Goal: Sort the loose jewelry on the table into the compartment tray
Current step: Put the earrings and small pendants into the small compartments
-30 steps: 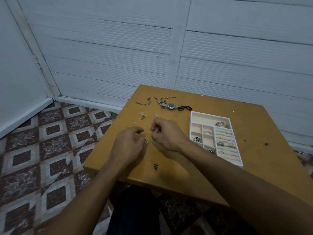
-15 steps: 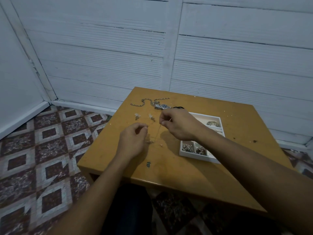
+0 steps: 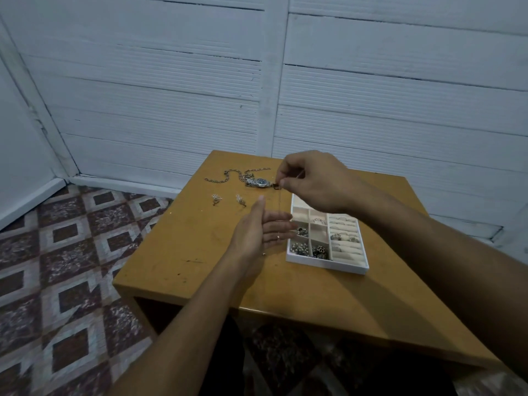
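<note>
My right hand is raised above the table and pinches the top of a thin chain necklace, which hangs straight down. Under it my left hand lies flat, palm up, and the chain's lower end with a small pendant rests on its fingers. The white compartment tray sits just right of the left hand and holds beads, rings and other pieces. Loose on the table at the far side lie a silver wristwatch, a chunky silver chain and two small earrings.
The wooden table is small, and its left and near edges drop to a patterned tile floor. A white panelled wall stands right behind the table.
My right hand has risen and drawn the thin chain up off the table. My left hand has turned palm up and moved right under the hanging chain.
</note>
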